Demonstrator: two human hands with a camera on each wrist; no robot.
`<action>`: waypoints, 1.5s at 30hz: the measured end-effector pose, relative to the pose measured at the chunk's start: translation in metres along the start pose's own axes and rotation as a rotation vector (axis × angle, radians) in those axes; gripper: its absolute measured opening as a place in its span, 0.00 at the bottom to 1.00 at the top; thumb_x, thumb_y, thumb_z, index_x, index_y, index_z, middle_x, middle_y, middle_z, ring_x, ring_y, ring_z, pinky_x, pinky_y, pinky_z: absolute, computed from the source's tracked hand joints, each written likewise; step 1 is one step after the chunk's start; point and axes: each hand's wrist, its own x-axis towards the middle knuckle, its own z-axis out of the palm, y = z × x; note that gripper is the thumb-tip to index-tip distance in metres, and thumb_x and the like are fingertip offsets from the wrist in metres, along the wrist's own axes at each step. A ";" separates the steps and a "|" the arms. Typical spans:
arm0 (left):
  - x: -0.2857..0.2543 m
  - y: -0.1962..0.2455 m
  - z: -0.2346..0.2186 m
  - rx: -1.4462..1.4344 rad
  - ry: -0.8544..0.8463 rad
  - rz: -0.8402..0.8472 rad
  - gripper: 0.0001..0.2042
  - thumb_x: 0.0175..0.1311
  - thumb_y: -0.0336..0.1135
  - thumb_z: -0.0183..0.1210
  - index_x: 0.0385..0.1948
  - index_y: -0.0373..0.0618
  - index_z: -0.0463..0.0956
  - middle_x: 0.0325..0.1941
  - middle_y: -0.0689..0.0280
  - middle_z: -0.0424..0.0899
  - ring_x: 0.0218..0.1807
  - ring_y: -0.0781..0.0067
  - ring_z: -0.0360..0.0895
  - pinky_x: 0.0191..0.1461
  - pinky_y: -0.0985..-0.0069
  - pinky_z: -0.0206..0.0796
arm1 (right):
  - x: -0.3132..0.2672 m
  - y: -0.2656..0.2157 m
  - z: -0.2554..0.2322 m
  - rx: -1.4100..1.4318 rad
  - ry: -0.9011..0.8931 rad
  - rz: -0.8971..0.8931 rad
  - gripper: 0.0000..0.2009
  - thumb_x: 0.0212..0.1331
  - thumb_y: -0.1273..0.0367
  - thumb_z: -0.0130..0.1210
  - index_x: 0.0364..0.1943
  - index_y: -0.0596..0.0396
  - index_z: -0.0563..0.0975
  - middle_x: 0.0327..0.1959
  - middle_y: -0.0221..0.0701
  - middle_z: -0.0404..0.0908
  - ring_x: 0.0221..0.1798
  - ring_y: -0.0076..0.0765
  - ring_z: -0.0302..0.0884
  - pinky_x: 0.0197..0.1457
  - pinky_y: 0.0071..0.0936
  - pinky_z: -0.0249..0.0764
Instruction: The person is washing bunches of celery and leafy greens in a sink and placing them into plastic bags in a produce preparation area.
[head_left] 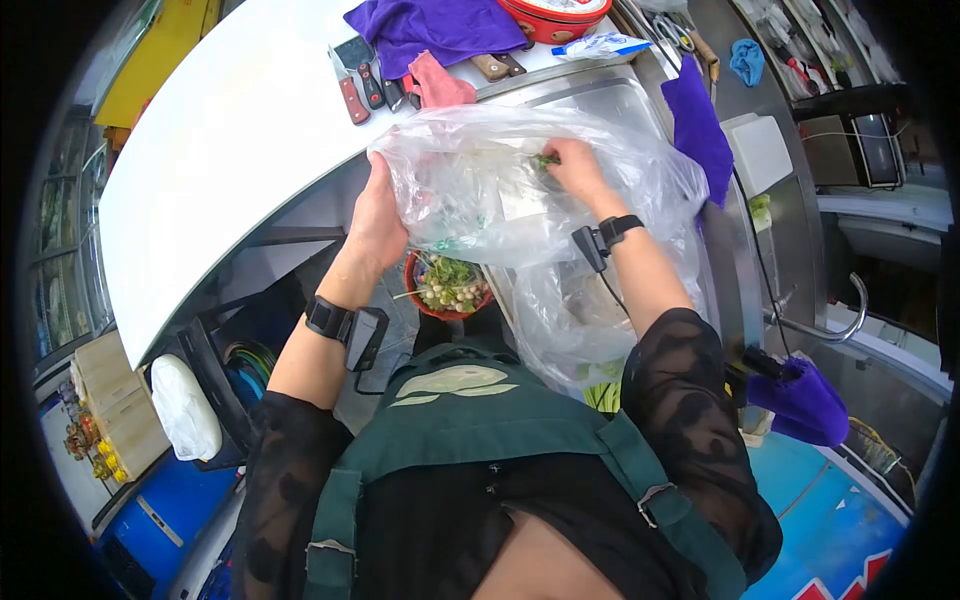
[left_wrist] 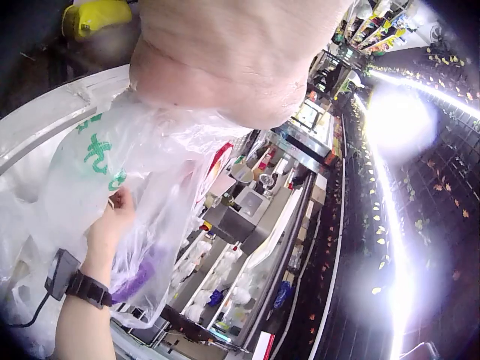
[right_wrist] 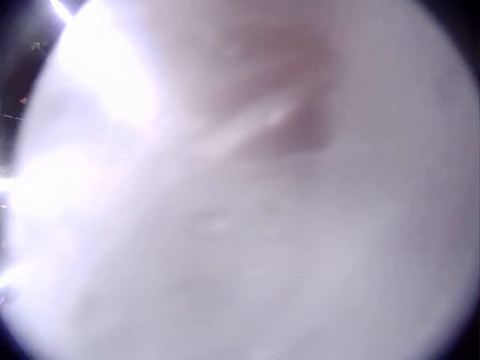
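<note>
A large clear plastic bag (head_left: 455, 150) with green print spreads between the two hands over a metal sink (head_left: 625, 95). At its left edge my left hand (head_left: 380, 220) grips the plastic, thumb up, its other fingers largely hidden. The right hand (head_left: 578, 172) is at the bag's middle and pinches a small green leafy piece (head_left: 546, 160) between thumb and fingers. In the left wrist view the plastic hangs from below the left hand (left_wrist: 225, 60), with the right hand (left_wrist: 116, 217) beyond. Whitish blur fills the right wrist view.
Below the bag stands a red basket (head_left: 450, 310) of small pale vegetables with green tops. Knives (head_left: 352, 100), a purple cloth (head_left: 430, 35) and a pink cloth (head_left: 437, 82) lie on the white table (head_left: 220, 150). A second purple cloth (head_left: 700, 130) hangs at the sink's right.
</note>
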 end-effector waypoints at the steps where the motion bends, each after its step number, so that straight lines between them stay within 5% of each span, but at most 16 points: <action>1: 0.000 0.001 -0.002 -0.008 -0.001 -0.011 0.28 0.74 0.58 0.30 0.67 0.51 0.56 0.63 0.66 0.70 0.60 0.68 0.70 0.59 0.68 0.65 | -0.001 0.002 -0.010 0.063 -0.064 0.131 0.11 0.41 0.77 0.61 0.33 0.52 0.81 0.34 0.38 0.82 0.39 0.41 0.80 0.47 0.28 0.73; 3: 0.001 0.000 -0.002 -0.028 -0.001 -0.025 0.26 0.74 0.57 0.30 0.68 0.56 0.55 0.62 0.68 0.71 0.58 0.70 0.71 0.56 0.69 0.67 | -0.004 0.012 -0.023 0.149 -0.071 0.250 0.12 0.44 0.77 0.62 0.36 0.53 0.82 0.35 0.35 0.84 0.38 0.34 0.82 0.47 0.24 0.73; 5: 0.003 0.001 -0.002 -0.036 -0.007 -0.030 0.26 0.74 0.57 0.30 0.68 0.56 0.55 0.62 0.69 0.70 0.59 0.71 0.70 0.56 0.69 0.66 | -0.007 0.022 -0.033 0.685 -0.078 0.342 0.10 0.48 0.77 0.62 0.37 0.55 0.81 0.37 0.32 0.84 0.40 0.31 0.81 0.49 0.25 0.72; 7: 0.010 -0.001 -0.003 -0.024 -0.030 -0.024 0.27 0.74 0.57 0.30 0.68 0.55 0.56 0.62 0.69 0.70 0.59 0.71 0.70 0.57 0.69 0.66 | -0.017 -0.011 -0.064 0.800 -0.117 0.437 0.11 0.51 0.77 0.61 0.40 0.60 0.80 0.41 0.32 0.83 0.44 0.31 0.80 0.52 0.27 0.72; 9: 0.005 0.002 0.009 -0.011 -0.056 -0.020 0.27 0.74 0.57 0.30 0.67 0.53 0.57 0.62 0.69 0.71 0.60 0.71 0.69 0.59 0.68 0.65 | -0.024 -0.023 -0.077 1.296 -0.120 0.515 0.13 0.52 0.78 0.61 0.44 0.62 0.78 0.44 0.34 0.82 0.47 0.31 0.79 0.56 0.28 0.71; 11: 0.000 0.007 0.021 0.051 -0.037 -0.037 0.28 0.74 0.57 0.30 0.66 0.48 0.58 0.62 0.67 0.71 0.60 0.71 0.69 0.60 0.68 0.64 | -0.032 -0.027 -0.080 1.340 -0.114 0.522 0.15 0.52 0.79 0.61 0.45 0.65 0.76 0.45 0.36 0.81 0.48 0.31 0.78 0.57 0.28 0.71; 17: 0.007 0.002 0.018 0.047 -0.067 -0.035 0.29 0.73 0.58 0.33 0.65 0.45 0.60 0.62 0.64 0.71 0.61 0.69 0.69 0.63 0.67 0.63 | -0.049 -0.025 -0.056 0.971 0.122 0.463 0.13 0.49 0.76 0.64 0.41 0.63 0.79 0.39 0.34 0.83 0.39 0.31 0.81 0.46 0.28 0.75; 19: 0.003 0.002 0.024 0.051 -0.069 -0.058 0.30 0.73 0.58 0.33 0.65 0.45 0.60 0.62 0.64 0.71 0.62 0.68 0.69 0.64 0.66 0.62 | -0.039 -0.009 -0.031 0.416 0.208 0.397 0.12 0.45 0.75 0.65 0.37 0.60 0.80 0.35 0.34 0.84 0.35 0.29 0.81 0.43 0.27 0.76; 26: -0.003 0.001 0.026 0.063 -0.046 -0.087 0.29 0.73 0.57 0.35 0.64 0.42 0.60 0.64 0.63 0.70 0.64 0.67 0.68 0.66 0.66 0.60 | -0.015 -0.013 0.031 -0.325 0.314 0.188 0.10 0.41 0.72 0.62 0.31 0.56 0.79 0.30 0.40 0.81 0.37 0.47 0.79 0.45 0.42 0.75; 30: -0.003 0.000 0.019 0.075 -0.055 -0.063 0.29 0.74 0.56 0.35 0.64 0.42 0.60 0.64 0.62 0.70 0.64 0.68 0.68 0.66 0.66 0.60 | -0.005 -0.004 0.031 -0.396 0.273 0.133 0.10 0.39 0.72 0.62 0.30 0.57 0.78 0.29 0.42 0.81 0.36 0.51 0.78 0.45 0.43 0.75; 33: 0.002 0.001 0.016 0.042 -0.044 -0.073 0.27 0.74 0.56 0.34 0.62 0.44 0.64 0.59 0.68 0.74 0.55 0.73 0.72 0.59 0.72 0.64 | 0.000 -0.005 0.005 -0.255 0.131 0.181 0.12 0.40 0.73 0.62 0.33 0.59 0.78 0.26 0.41 0.80 0.34 0.47 0.79 0.42 0.37 0.76; 36: 0.008 0.000 0.012 0.029 -0.084 -0.056 0.28 0.74 0.55 0.35 0.63 0.42 0.62 0.63 0.62 0.71 0.62 0.68 0.69 0.65 0.66 0.61 | -0.010 -0.017 -0.025 0.659 0.027 0.480 0.09 0.47 0.77 0.59 0.35 0.62 0.77 0.26 0.30 0.78 0.33 0.27 0.77 0.35 0.25 0.75; 39: 0.010 0.002 0.015 0.045 -0.052 -0.080 0.27 0.74 0.55 0.35 0.62 0.42 0.64 0.61 0.62 0.73 0.61 0.68 0.70 0.65 0.66 0.62 | -0.027 -0.040 -0.055 0.962 -0.021 0.511 0.08 0.50 0.79 0.57 0.36 0.61 0.76 0.30 0.30 0.79 0.34 0.27 0.77 0.36 0.25 0.76; 45: 0.024 0.002 0.014 0.008 -0.140 -0.023 0.25 0.75 0.53 0.35 0.59 0.43 0.66 0.59 0.63 0.75 0.60 0.67 0.72 0.63 0.65 0.63 | -0.103 -0.149 -0.080 1.131 -0.086 0.267 0.08 0.52 0.81 0.55 0.37 0.58 0.75 0.35 0.29 0.77 0.38 0.24 0.75 0.40 0.24 0.73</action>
